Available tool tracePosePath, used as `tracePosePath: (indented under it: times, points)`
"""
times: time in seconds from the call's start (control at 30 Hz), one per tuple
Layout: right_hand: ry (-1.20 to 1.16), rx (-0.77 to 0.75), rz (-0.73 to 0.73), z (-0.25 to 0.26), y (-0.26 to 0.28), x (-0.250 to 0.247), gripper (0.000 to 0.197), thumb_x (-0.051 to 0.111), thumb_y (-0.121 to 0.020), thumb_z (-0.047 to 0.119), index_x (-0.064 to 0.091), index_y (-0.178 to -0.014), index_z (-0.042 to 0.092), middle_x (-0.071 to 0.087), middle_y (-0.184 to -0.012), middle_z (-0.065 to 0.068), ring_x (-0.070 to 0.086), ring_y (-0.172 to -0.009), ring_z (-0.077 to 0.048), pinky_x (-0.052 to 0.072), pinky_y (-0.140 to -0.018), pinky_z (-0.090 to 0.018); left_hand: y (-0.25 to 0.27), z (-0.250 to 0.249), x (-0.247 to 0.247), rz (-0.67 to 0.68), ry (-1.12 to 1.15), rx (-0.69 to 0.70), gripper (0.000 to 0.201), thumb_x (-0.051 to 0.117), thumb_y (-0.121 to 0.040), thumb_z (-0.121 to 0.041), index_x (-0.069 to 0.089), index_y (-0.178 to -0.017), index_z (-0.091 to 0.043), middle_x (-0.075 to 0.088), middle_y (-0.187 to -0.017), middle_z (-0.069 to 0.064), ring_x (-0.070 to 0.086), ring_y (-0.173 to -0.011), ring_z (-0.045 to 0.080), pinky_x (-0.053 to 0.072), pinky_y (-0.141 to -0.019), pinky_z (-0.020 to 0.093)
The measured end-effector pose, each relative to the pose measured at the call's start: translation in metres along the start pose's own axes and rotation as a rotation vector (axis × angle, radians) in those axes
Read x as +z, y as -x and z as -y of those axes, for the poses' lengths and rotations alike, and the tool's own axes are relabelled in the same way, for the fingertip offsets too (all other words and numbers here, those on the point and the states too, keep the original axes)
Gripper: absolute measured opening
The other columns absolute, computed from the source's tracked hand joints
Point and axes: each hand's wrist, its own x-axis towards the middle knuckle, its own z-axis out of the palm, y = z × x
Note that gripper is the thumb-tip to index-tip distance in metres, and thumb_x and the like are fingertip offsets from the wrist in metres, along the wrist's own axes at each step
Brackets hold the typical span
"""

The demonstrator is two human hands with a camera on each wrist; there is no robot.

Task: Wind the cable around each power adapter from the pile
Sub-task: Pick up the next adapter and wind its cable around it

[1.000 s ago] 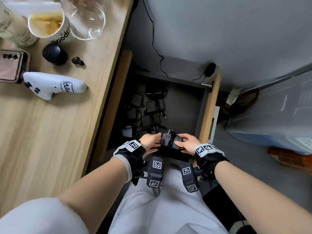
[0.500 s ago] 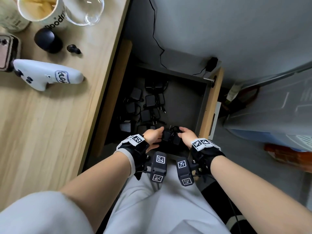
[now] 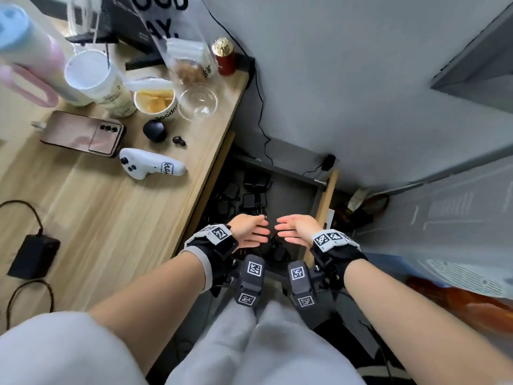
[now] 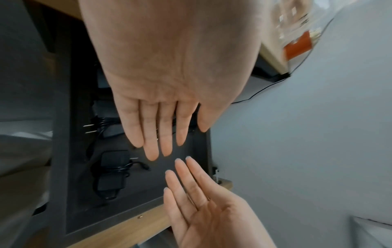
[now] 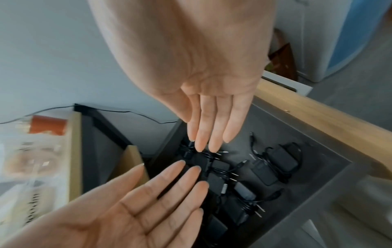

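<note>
My left hand (image 3: 248, 230) has let go, its grip wide and flat; my right hand (image 3: 297, 229) likewise. The last wound black plastic power adapter (image 4: 113, 169) now lies in the grey drawer (image 5: 331, 161) at six o'clock. I count about ten adapters, seemingly all wound.

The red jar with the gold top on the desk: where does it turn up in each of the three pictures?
Head view: the red jar stands at the desk's far corner, upper middle.
Left wrist view: a blurred red patch at the upper right edge, apparently the jar.
Right wrist view: lying sideways in the picture at the left.
Shared landmark: the thin black cable on the wall beside it.
</note>
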Motion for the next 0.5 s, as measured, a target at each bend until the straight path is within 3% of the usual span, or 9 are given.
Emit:
tracePosePath:
  times: [0.07, 0.17, 0.3, 0.37, 0.43, 0.5]
  points:
    - [0.067, -0.063, -0.015, 0.021, 0.015, 0.01, 0.035, 0.033, -0.099, 0.009, 0.053, -0.126, 0.003, 0.057, -0.129, -0.015, 0.061, -0.098, -0.022, 0.047, -0.082, -0.024, 0.021, -0.011, -0.007, -0.033, 0.016, 0.055, 0.042, 0.033, -0.102, -0.032, 0.049, -0.131, -0.007, 0.057, -0.13, 0.013, 0.058, -0.113, 0.025, 0.041, -0.098, 0.031]
    - [0.168, -0.155, 0.003, 0.051, 0.03, 0.031, 0.033, 0.036, -0.098, 0.011, 0.056, -0.122, 0.001, 0.061, -0.12, -0.017, 0.057, -0.071, -0.011, 0.042, -0.065, -0.017, 0.051, -0.023, -0.022, -0.093, 0.069, 0.133, 0.041, 0.034, -0.102, -0.03, 0.05, -0.13, -0.006, 0.062, -0.113, 0.011, 0.061, -0.096, 0.022, 0.045, -0.083, 0.027]
    - [0.264, -0.245, 0.077, 0.089, 0.048, 0.074, 0.032, 0.035, -0.098, 0.007, 0.056, -0.12, -0.003, 0.061, -0.095, -0.014, 0.054, -0.062, -0.014, 0.038, -0.057, -0.018, 0.091, -0.023, -0.057, -0.174, 0.158, 0.209, 0.04, 0.035, -0.102, -0.028, 0.05, -0.131, -0.005, 0.06, -0.117, 0.013, 0.059, -0.109, 0.028, 0.044, -0.074, 0.023]
    - [0.305, -0.255, 0.136, 0.104, 0.054, 0.102, 0.027, 0.035, -0.098, 0.006, 0.058, -0.109, -0.001, 0.066, -0.071, -0.007, 0.056, -0.051, -0.013, 0.038, -0.052, -0.017, 0.111, -0.013, -0.08, -0.222, 0.228, 0.244, 0.038, 0.038, -0.101, -0.026, 0.049, -0.131, -0.005, 0.059, -0.123, 0.015, 0.06, -0.111, 0.029, 0.044, -0.073, 0.022]
    - [0.357, -0.265, 0.183, 0.114, 0.06, 0.134, 0.024, 0.034, -0.097, 0.003, 0.056, -0.088, 0.004, 0.062, -0.048, 0.002, 0.055, -0.037, -0.006, 0.038, -0.047, -0.015, 0.13, 0.001, -0.105, -0.307, 0.306, 0.277, 0.037, 0.041, -0.1, -0.024, 0.049, -0.131, -0.004, 0.06, -0.114, 0.013, 0.064, -0.091, 0.023, 0.045, -0.071, 0.022]
    - [0.411, -0.302, 0.203, 0.117, 0.066, 0.172, 0.027, 0.035, -0.096, 0.001, 0.052, -0.077, 0.008, 0.059, -0.048, 0.001, 0.051, -0.032, -0.004, 0.037, -0.044, -0.014, 0.149, 0.025, -0.13, -0.413, 0.382, 0.301, 0.036, 0.043, -0.099, -0.022, 0.049, -0.13, -0.003, 0.061, -0.103, 0.009, 0.06, -0.074, 0.016, 0.046, -0.068, 0.021]
